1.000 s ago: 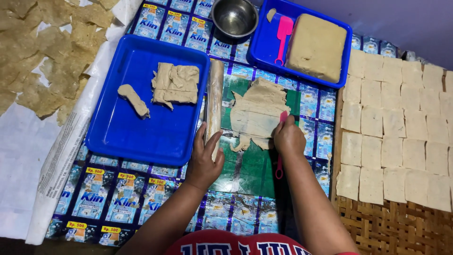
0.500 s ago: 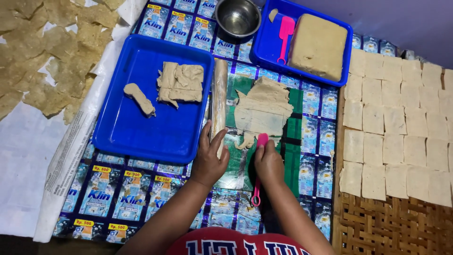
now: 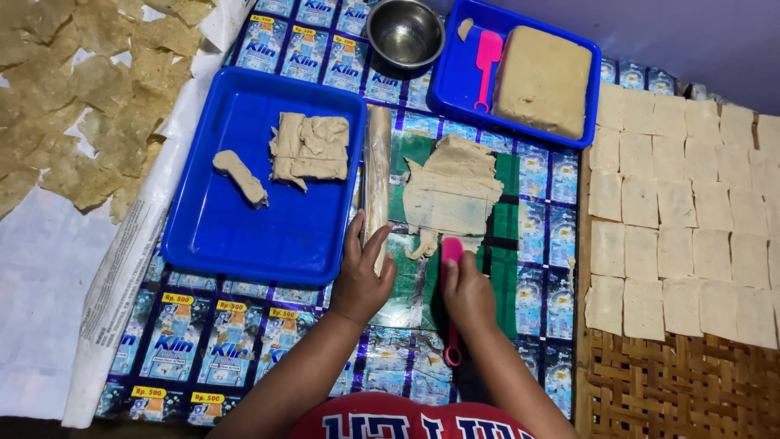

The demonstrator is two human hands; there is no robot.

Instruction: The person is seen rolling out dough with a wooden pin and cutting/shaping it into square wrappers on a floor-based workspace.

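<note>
**Head cam: both hands down on the dough mat**

Head view looking straight down at my worktop, which is covered in a mat of shiny blue sachet wrappers (image 3: pixel 203 349). My left hand (image 3: pixel 361 280) sits low centre of the frame, fingers loosely spread and resting against the near end of the dough-coated rolling pin (image 3: pixel 377 175), which runs straight up the picture along the right edge of the big blue tray (image 3: pixel 244 236). Not a real grip, more of a touch.

My right hand (image 3: pixel 470 293) is just beside it, closed around a pink scraper (image 3: pixel 452 301); the blade pokes out above my fingers and the looped handle end sticks out below my wrist. The blade tip sits right at the bottom edge of the flattened dough sheet (image 3: pixel 453 191), which lies ragged on the green patch in the middle of the frame.

Big tray on the left has a folded pile of dough scraps (image 3: pixel 310 146) and one small dough lump (image 3: pixel 240 176) beside it. Top of the frame: a steel bowl (image 3: pixel 405 32), then a second blue tray (image 3: pixel 459 81) with a thick dough block (image 3: pixel 543 80) and another pink spatula (image 3: pixel 487 61).

Right side is rows of cut dough squares (image 3: pixel 682 211) on a woven mat (image 3: pixel 674 382). Upper left, dried crinkly pieces (image 3: pixel 81 122) lie spread on white paper (image 3: pixel 41 309).
</note>
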